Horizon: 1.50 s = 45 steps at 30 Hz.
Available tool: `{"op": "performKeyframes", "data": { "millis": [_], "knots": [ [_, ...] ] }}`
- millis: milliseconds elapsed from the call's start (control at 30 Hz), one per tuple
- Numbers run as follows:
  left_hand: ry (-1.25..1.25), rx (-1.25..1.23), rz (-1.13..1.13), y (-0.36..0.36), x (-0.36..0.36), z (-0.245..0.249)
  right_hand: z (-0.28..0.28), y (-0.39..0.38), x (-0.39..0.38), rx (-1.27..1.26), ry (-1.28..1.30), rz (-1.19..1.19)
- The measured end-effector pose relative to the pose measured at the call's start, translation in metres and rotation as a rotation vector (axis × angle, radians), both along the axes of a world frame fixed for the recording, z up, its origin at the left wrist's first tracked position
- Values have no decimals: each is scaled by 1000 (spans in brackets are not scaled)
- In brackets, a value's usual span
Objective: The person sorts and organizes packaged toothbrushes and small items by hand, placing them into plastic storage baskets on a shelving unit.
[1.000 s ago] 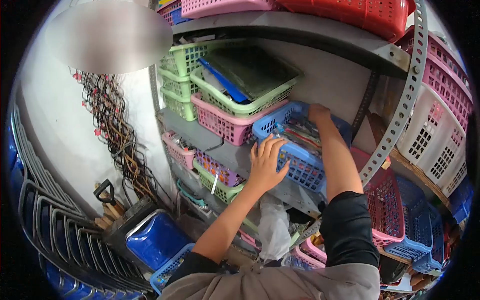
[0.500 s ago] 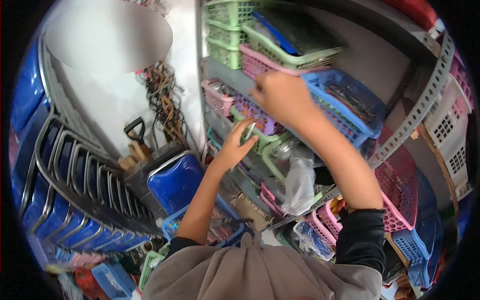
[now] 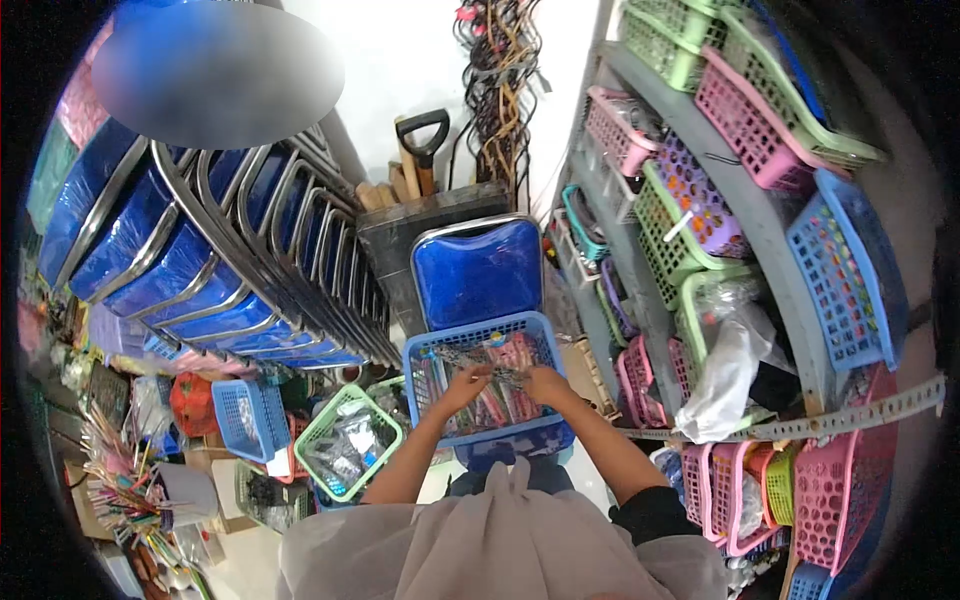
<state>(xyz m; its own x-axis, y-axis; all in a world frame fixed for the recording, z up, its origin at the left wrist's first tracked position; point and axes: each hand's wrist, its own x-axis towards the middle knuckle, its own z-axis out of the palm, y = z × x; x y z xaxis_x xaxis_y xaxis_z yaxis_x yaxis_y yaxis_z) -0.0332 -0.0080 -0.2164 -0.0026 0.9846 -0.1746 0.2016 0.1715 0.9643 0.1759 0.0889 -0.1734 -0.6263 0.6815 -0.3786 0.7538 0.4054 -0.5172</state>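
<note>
Both hands are down in the blue basket (image 3: 418,372), which sits right in front of a blue chair (image 3: 478,270). The left hand (image 3: 465,384) and right hand (image 3: 547,383) each seem to have their fingers pinched on one end of a slim packet (image 3: 506,374) lying across the pile in there, though it's pretty small in view. My guess is it's light, flat, plastic-wrapped and a bit slippery and floppy, so the ends or long edges are the spots to grip. A green basket (image 3: 330,420) sits just beside it on the left.
</note>
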Motion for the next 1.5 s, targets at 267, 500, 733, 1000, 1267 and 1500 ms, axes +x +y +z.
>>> {"op": "performKeyframes", "data": {
  "millis": [267,500,733,1000,1267,1500],
  "knots": [
    [-59,-305,152,-48,19,-109,-74,-28,59,270,-250,-227],
    [-94,-464,153,-24,62,-127,-117,-39,86,227,66,-191],
    [-116,-429,390,12,93,-165,-140,-49,86,268,443,-540],
    [280,-500,364,28,90,-152,-136,-49,87,153,443,-643],
    [83,-287,482,-5,75,-186,-134,-47,91,11,407,-645],
    [-304,-106,619,-52,1,-68,-135,-65,100,-300,772,-754]
  ]
}}
